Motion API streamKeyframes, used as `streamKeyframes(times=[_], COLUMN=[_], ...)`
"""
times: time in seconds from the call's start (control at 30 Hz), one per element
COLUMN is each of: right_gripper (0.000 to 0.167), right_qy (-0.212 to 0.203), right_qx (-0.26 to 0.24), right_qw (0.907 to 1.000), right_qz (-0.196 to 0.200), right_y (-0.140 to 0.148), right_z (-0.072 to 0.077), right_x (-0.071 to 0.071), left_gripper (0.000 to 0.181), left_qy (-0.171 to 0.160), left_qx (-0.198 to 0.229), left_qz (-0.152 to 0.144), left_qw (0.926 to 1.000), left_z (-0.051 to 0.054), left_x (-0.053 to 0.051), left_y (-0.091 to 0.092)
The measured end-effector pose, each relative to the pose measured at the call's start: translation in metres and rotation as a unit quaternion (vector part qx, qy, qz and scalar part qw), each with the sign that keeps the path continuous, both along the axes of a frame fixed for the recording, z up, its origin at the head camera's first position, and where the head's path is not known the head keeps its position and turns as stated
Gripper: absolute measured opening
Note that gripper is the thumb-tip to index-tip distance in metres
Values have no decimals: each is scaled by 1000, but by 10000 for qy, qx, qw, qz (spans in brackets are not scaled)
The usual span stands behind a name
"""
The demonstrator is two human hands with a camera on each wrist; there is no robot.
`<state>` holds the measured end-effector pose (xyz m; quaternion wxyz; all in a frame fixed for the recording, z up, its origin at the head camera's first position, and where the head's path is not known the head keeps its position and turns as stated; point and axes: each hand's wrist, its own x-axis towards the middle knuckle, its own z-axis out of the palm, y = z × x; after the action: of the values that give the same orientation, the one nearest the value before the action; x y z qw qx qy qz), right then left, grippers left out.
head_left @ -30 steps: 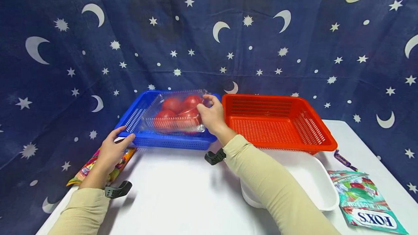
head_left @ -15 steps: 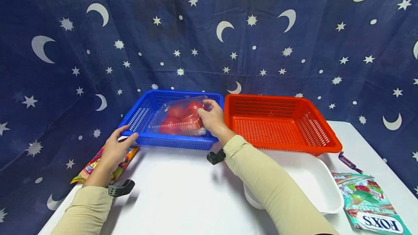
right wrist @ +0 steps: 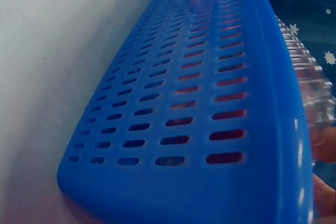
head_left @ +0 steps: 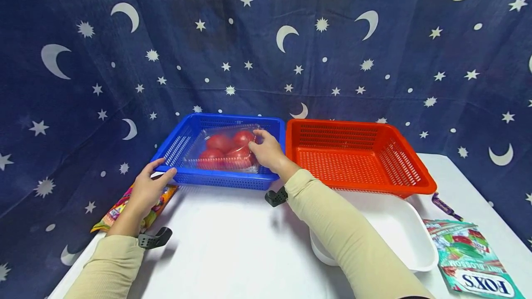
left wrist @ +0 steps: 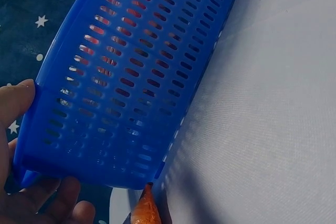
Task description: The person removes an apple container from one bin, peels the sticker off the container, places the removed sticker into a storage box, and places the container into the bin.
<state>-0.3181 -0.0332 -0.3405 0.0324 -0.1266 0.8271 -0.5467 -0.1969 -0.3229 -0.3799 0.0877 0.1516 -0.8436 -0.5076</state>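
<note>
A clear plastic box of red tomatoes [head_left: 222, 151] sits inside the blue basket [head_left: 224, 182] in the head view. My right hand [head_left: 270, 153] holds the box by its right edge, thumb and fingers at the corner; in the right wrist view only part of this hand [right wrist: 324, 192] shows beyond the basket wall [right wrist: 157, 108]. At the basket's front left corner, my left hand [head_left: 147, 188] grips the rim. In the left wrist view, the thumb of that hand [left wrist: 18, 100] lies on the rim and its other fingers bend round the corner.
A red basket [head_left: 341, 186] stands right of the blue one. In front of it is a white tub [head_left: 399, 234], partly under my right forearm. A green Fox's bag [head_left: 469, 253] and a purple wrapped sweet [head_left: 444, 206] lie far right. A colourful packet [head_left: 114, 216] lies left, behind my left arm.
The tomato box has come down into the blue basket and settled flatter, shifting slightly left at the last. My right hand moved with it. The left hand stays at the rim.
</note>
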Motion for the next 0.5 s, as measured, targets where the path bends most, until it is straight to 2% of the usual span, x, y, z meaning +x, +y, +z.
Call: streamKeyframes(times=[0.2, 0.5], right_gripper=[56, 66], right_qy=[-227, -493], right_qx=[554, 856], right_qw=[9979, 9941], right_qz=[251, 455], right_y=[2, 2], right_z=[2, 0], right_x=[2, 1], left_gripper=[77, 77], left_qy=[-79, 21], left_qx=[-18, -100], left_qz=[-17, -35], left_qw=[10000, 9999], left_z=[1, 1], left_x=[0, 0], left_y=[0, 0])
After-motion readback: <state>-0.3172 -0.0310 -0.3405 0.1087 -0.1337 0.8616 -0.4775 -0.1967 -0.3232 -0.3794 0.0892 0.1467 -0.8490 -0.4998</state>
